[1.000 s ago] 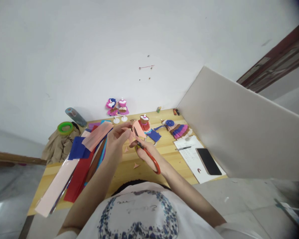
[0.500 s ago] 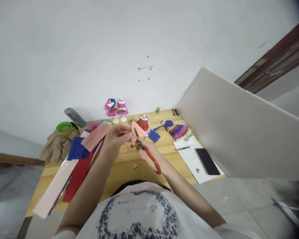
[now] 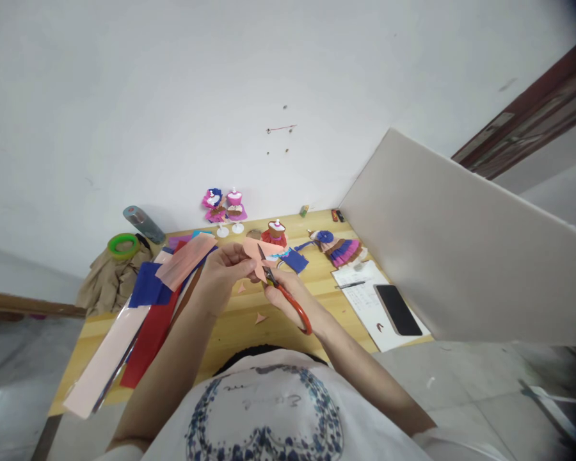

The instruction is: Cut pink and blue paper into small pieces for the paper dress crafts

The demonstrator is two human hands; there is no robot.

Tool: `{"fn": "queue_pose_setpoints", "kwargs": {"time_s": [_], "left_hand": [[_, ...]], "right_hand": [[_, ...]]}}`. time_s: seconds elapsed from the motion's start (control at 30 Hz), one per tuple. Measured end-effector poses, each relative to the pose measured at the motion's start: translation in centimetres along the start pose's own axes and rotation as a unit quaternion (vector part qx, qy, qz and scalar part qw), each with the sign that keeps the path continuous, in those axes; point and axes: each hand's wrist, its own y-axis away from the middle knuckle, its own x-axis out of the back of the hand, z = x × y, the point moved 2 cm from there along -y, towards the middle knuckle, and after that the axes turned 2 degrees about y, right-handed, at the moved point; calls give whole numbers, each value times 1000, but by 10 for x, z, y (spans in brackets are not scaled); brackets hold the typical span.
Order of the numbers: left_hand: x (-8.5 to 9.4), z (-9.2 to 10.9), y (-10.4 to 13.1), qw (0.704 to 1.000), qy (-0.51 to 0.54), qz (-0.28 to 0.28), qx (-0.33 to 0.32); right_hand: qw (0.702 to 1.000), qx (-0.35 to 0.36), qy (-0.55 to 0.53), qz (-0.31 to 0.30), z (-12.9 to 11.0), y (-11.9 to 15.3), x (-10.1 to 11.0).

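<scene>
Peach paper (image 3: pixel 252 246) held above table (image 3: pixel 237 326), pinched by left hand (image 3: pixel 226 266) between thumb and fingers; lies just beyond and leftward of right hand (image 3: pixel 285 289). Latter clamped on scissors (image 3: pixel 271 278), long axis slanting from orange handle, toward body, away leftward to paper.

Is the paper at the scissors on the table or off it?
Off it: the left hand pinches the peach paper up above the table.

Phone (image 3: pixel 398 310) and pen (image 3: pixel 352 284) on white paper (image 3: pixel 375 308)
</scene>
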Motion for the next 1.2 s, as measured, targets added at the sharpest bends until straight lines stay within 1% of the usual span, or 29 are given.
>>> {"fn": "queue_pose_setpoints", "kwargs": {"time_s": [0.07,0.2,0.3,0.4,0.53,0.67,0.83,1.03,1.2], "left_hand": [[1,-3,0,1000,-2,3,5],[3,-7,-1,1000,-10,13,0],[3,-5,0,1000,-18,19,7],[3,-2,1,999,-49,20,11],[3,0,2,997,-78,25,-7],[2,-1,3,996,-80,26,-15],[4,-6,1,996,-69,54,-27],[6,-9,-1,997,-66,45,-21],[6,-7,0,996,-73,47,-16]], "right_hand": [[1000,8,1,3,-2,0,0],[1000,-2,6,0,-3,-1,0],[1000,-6,7,-1,-3,-1,0],[1000,-1,7,-4,-3,-1,0],[1000,4,7,-2,-3,-1,0],[1000,-11,-2,-4,-4,-1,0],[999,-30,1,-17,-3,-1,-1],[999,-32,-6,-14,-3,0,1],[999,-39,-10,-14,-5,1,1]]}}
